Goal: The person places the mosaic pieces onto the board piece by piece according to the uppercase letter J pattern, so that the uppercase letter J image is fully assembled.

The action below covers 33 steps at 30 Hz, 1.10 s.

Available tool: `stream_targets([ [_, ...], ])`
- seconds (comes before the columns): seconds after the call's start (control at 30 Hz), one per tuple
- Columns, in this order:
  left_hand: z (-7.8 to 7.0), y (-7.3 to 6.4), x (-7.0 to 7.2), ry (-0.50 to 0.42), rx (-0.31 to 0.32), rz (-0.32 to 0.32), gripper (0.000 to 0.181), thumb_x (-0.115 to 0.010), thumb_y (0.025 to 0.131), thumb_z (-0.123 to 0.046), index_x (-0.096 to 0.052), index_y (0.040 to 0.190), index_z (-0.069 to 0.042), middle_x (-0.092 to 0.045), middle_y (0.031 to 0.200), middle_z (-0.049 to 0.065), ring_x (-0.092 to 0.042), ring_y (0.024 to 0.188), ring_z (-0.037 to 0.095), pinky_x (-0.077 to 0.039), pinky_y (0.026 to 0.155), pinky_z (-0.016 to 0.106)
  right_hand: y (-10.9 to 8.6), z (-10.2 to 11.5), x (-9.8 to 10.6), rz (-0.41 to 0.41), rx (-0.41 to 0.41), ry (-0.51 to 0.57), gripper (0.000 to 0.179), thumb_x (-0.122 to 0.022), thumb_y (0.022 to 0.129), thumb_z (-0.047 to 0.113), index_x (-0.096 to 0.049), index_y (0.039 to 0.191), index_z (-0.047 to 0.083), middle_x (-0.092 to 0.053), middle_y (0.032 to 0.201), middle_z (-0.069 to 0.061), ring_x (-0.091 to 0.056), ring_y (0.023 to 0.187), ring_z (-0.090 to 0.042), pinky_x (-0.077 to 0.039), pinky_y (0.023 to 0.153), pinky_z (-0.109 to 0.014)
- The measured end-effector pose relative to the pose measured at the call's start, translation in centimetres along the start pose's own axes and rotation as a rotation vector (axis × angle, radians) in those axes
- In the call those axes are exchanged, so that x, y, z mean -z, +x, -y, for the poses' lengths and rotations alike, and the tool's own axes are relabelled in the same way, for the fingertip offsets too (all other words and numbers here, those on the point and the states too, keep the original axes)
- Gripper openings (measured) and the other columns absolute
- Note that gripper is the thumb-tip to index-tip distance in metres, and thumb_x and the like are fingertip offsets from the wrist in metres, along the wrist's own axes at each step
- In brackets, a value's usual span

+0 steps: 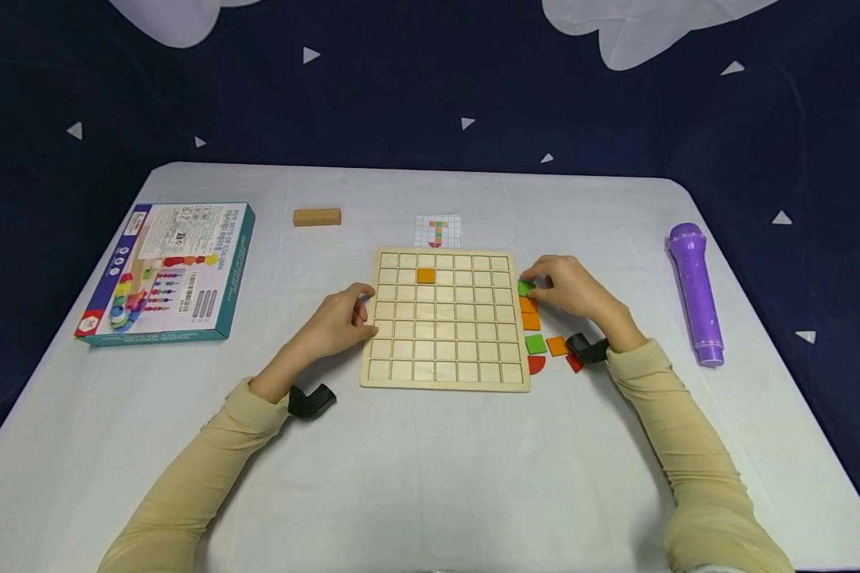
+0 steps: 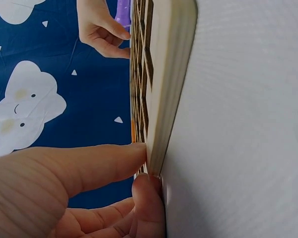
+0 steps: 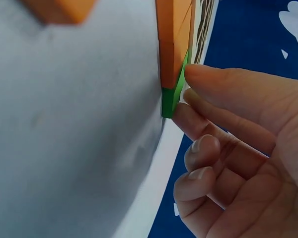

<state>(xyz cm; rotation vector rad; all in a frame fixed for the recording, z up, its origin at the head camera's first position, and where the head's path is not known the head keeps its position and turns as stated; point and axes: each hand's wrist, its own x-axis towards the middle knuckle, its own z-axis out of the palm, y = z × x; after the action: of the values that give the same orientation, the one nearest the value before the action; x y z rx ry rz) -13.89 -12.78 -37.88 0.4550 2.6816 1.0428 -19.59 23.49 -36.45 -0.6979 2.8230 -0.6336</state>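
My left hand (image 1: 337, 322) touches the left edge of a wooden grid board (image 1: 424, 331), its thumb (image 2: 104, 161) and a bent finger at the rim in the left wrist view. An orange square tile (image 1: 426, 275) sits in one cell of the second row. Beyond the board's right side, my right hand (image 1: 569, 285) pinches a green square tile (image 1: 525, 287) between thumb and index finger, the other fingers curled. In the right wrist view this green tile (image 3: 175, 95) lies against the end of a row of orange tiles (image 3: 170, 59).
Near my right wrist lie another green tile (image 1: 536, 344), a loose orange tile (image 1: 557, 346) and red pieces (image 1: 537, 364). A pattern card (image 1: 438, 231) is behind the board. Farther out are a wooden block (image 1: 317, 217), a boxed toy (image 1: 168, 274) and a purple tube (image 1: 697, 294).
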Motion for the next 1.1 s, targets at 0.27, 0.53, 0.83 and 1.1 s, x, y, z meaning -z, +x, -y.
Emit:
stream_targets([
  [0.27,0.02,0.01,0.04,0.000,0.001,-0.002,0.056,-0.068,0.079,-0.004,-0.044,0.128,0.007,-0.056,0.083,0.011,-0.050,0.068,0.014,-0.040,0.063,0.025,0.18,-0.24,0.01,0.011,0.002,-0.037,0.027,-0.064,0.083,0.003,-0.067,0.108,-0.004,-0.066,0.101,-0.019,-0.052,0.080,-0.023,-0.042,0.071,-0.033],
  [0.53,0.11,0.05,-0.02,-0.009,0.001,0.007,0.057,-0.069,0.079,-0.004,-0.044,0.129,0.007,-0.056,0.083,0.010,-0.051,0.068,0.014,-0.040,0.063,0.025,0.19,-0.35,0.10,0.017,-0.008,-0.082,0.028,-0.067,0.081,0.003,-0.067,0.108,-0.004,-0.065,0.099,-0.018,-0.049,0.077,-0.023,-0.040,0.070,-0.033],
  [0.83,0.13,0.10,-0.06,-0.004,-0.001,0.001,0.057,-0.069,0.078,-0.003,-0.044,0.128,0.008,-0.056,0.082,0.010,-0.051,0.068,0.014,-0.040,0.063,0.025,0.40,-0.21,0.33,-0.004,-0.018,-0.191,0.029,-0.070,0.079,0.007,-0.069,0.106,-0.002,-0.066,0.100,-0.016,-0.053,0.080,-0.024,-0.047,0.075,-0.038],
  [1.1,0.06,0.09,-0.03,0.000,0.005,0.000,0.058,-0.069,0.078,-0.004,-0.044,0.129,0.007,-0.056,0.083,0.010,-0.051,0.069,0.015,-0.040,0.063,0.025,0.55,-0.14,0.62,-0.032,-0.007,-0.208,0.031,-0.069,0.079,0.008,-0.068,0.108,-0.002,-0.065,0.104,-0.018,-0.058,0.087,-0.027,-0.049,0.080,-0.043],
])
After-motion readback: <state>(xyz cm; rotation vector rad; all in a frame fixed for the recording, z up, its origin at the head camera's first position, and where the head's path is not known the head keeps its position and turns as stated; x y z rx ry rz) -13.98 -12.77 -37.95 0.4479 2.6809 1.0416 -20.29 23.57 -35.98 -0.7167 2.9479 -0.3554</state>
